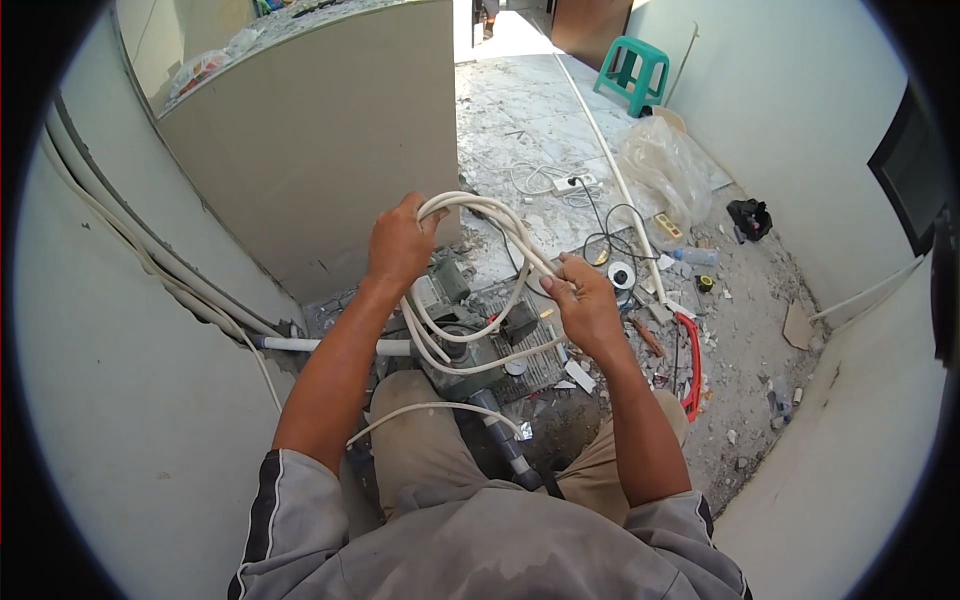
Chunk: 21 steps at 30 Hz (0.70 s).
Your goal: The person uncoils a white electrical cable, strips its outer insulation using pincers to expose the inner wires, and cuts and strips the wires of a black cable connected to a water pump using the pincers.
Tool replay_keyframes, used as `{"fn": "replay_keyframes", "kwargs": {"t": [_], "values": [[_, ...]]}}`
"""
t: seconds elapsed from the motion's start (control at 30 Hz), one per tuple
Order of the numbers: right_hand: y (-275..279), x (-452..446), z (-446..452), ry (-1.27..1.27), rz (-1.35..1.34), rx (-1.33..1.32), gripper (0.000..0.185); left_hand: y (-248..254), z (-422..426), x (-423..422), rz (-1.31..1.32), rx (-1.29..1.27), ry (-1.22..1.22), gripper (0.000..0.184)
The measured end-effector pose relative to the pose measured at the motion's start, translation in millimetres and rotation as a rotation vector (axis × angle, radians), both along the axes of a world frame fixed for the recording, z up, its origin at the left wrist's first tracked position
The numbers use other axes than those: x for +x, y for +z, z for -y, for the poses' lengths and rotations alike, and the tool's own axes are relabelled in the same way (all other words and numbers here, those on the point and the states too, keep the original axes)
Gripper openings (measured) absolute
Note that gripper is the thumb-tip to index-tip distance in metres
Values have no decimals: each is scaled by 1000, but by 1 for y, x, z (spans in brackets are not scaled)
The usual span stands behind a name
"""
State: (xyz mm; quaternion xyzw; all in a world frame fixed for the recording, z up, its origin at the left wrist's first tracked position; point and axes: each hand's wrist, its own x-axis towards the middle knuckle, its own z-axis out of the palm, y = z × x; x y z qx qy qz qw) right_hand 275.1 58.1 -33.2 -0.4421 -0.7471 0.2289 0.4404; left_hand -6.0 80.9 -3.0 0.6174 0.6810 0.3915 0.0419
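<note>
A coil of white cable point(490, 207) hangs in several loops between my two raised hands. At its upper left, my left hand point(402, 238) is closed round the loops. On the right side my right hand point(583, 300) grips the same coil, thumb on top. One cable end runs down across my lap. Below the coil stands a grey water pump point(465, 362), partly hidden by the loops. A white pipe point(340, 346) joins it from the left, and a grey pipe point(505, 440) comes from it towards me between my legs.
Rubble litters the floor. A power strip point(575, 185), a long white pipe point(600, 140), clear plastic sheeting point(665, 165) and a red hose point(692, 365) lie ahead and right. A green stool point(633, 72) stands farther back. A low wall point(310, 150) rises front left; more cable runs along the left wall.
</note>
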Motion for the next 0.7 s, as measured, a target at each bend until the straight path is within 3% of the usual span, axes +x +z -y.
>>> {"fn": "replay_keyframes", "kwargs": {"t": [0.03, 0.13, 0.27, 0.47, 0.57, 0.67, 0.7], "values": [[17, 7, 3, -90, 133, -129, 25, 6, 3, -1, 32, -34, -25, 29], [35, 24, 4, -128, 255, -59, 23, 7, 5, -9, 119, -109, -118, 24], [23, 62, -8, 4, 382, 224, 22, 14, 9, -16, 135, -211, -277, 20], [-5, 100, -16, 12, 287, 228, 12, 11, 18, 2, 114, -294, -408, 20], [-29, 84, -22, -80, 15, -6, 15, 4, 8, 14, 503, -366, -370, 18], [-31, 62, -24, -160, 100, 44, 20, 8, 11, 18, 825, -437, -353, 22], [-31, 57, -25, -170, 82, -110, 25, 6, 12, 19, 856, -438, -334, 22]]}}
